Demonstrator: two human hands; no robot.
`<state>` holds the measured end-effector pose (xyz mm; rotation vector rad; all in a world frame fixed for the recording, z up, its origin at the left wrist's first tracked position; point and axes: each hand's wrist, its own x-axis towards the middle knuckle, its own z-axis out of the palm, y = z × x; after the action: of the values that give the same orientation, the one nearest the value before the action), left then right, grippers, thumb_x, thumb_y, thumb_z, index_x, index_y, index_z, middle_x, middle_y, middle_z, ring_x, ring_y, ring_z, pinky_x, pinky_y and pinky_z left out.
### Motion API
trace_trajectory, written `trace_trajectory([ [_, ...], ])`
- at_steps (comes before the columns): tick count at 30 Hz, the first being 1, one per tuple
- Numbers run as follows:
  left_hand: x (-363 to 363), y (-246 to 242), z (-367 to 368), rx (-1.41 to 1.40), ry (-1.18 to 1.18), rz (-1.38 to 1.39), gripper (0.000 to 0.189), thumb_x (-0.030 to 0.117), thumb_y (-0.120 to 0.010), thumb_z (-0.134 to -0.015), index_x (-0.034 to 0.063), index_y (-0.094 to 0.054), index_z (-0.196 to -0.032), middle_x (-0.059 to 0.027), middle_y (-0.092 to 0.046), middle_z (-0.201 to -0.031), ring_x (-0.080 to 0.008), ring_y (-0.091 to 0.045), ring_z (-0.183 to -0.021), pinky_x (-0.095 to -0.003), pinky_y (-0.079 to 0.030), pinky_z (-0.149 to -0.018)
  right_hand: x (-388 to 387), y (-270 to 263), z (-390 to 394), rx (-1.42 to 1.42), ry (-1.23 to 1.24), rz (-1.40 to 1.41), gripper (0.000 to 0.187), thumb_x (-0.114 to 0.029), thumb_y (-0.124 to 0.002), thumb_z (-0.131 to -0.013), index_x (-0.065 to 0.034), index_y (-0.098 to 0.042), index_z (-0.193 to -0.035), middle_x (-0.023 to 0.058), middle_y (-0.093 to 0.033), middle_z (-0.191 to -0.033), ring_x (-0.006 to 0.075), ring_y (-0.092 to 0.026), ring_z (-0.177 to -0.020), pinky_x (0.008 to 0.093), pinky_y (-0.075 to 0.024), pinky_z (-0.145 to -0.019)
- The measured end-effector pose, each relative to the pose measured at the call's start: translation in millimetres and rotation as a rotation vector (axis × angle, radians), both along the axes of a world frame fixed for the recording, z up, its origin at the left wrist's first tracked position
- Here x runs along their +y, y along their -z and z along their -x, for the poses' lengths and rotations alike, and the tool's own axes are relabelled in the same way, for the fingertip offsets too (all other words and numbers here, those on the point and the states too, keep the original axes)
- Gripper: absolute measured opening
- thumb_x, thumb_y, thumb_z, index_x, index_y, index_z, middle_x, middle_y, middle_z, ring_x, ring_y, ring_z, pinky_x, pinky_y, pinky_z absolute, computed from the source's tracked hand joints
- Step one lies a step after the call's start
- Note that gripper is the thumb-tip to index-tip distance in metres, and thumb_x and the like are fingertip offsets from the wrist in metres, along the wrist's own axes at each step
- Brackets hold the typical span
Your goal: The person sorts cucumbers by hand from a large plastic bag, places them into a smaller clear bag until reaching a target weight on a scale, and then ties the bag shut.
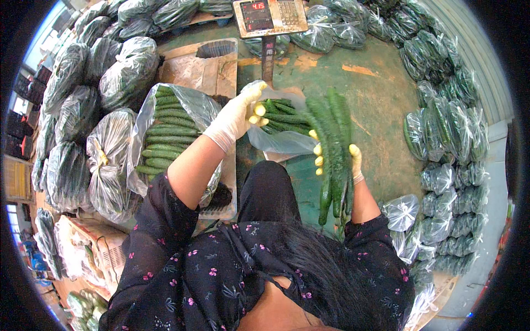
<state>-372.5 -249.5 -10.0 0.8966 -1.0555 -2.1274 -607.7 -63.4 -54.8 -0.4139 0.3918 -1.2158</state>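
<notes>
My left hand [242,113], in a white and yellow glove, grips the rim of a clear plastic bag [277,142]. Several cucumbers [285,116] lie inside that bag, in front of the scale's post. My right hand [337,159], gloved too, is closed around a bunch of long cucumbers [333,153], held just right of the bag's mouth and slightly blurred. Left of my left forearm, a larger open plastic bag [145,109] holds a stacked row of cucumbers [172,128]. A digital scale's display [269,16] with lit red digits stands beyond my hands.
Tied bags of cucumbers [128,74] are piled on the left, with more bags [451,124] along the right and at the back. A worn pallet or board [186,62] lies under the large open bag. At the lower left stands a plastic crate [109,252].
</notes>
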Motion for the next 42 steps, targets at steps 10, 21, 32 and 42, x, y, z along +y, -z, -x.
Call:
trace_trajectory([
  [10,9.6,-2.0,-9.3,0.09,0.121,-0.081,0.047,0.044,-0.053,-0.088,0.0238,-0.045,-0.129,0.0004,-0.054,-0.08,-0.0112,-0.051,-0.07,-0.0345,-0.047,-0.059,-12.1,46.0,-43.8,-0.1,-0.233,-0.146,0.091,-0.052,-0.06,-0.072,0.0024,-0.03,-0.138,0.0211,-0.055,-0.114,0.0327,-0.059,-0.096,0.0473,-0.051,-0.08],
  [21,19.4,21.3,-32.7,0.088,0.299,-0.033,0.046,0.032,-0.04,-0.097,0.0156,-0.033,-0.139,-0.0035,-0.057,-0.079,-0.0125,-0.054,-0.062,-0.0288,-0.051,-0.064,-76.9,65.0,-3.3,-0.039,-0.555,-0.319,0.071,-0.041,-0.051,-0.083,0.0064,-0.035,-0.133,0.0286,-0.054,-0.116,0.0425,-0.057,-0.102,0.0547,-0.0492,-0.083],
  [32,12.9,9.4,-16.9,0.473,0.31,-0.238,0.052,0.033,-0.052,-0.088,0.016,-0.037,-0.135,-0.0147,-0.062,-0.09,-0.0268,-0.062,-0.067,-0.0488,-0.052,-0.073,-173.6,74.4,21.8,0.109,-0.287,-0.493,0.059,-0.041,-0.061,-0.082,-0.0018,-0.046,-0.124,0.0206,-0.058,-0.116,0.0387,-0.062,-0.09,0.0505,-0.0517,-0.078],
  [42,-3.8,-8.5,-5.6,0.454,0.218,-0.242,0.05,0.034,-0.046,-0.091,0.0109,-0.038,-0.135,-0.0164,-0.063,-0.09,-0.0269,-0.061,-0.064,-0.0493,-0.051,-0.07,-100.6,20.3,112.1,1.394,-0.287,-0.805,0.077,-0.057,-0.063,-0.076,0.0003,-0.048,-0.127,0.0224,-0.052,-0.124,0.0375,-0.059,-0.102,0.0454,-0.0534,-0.074],
])
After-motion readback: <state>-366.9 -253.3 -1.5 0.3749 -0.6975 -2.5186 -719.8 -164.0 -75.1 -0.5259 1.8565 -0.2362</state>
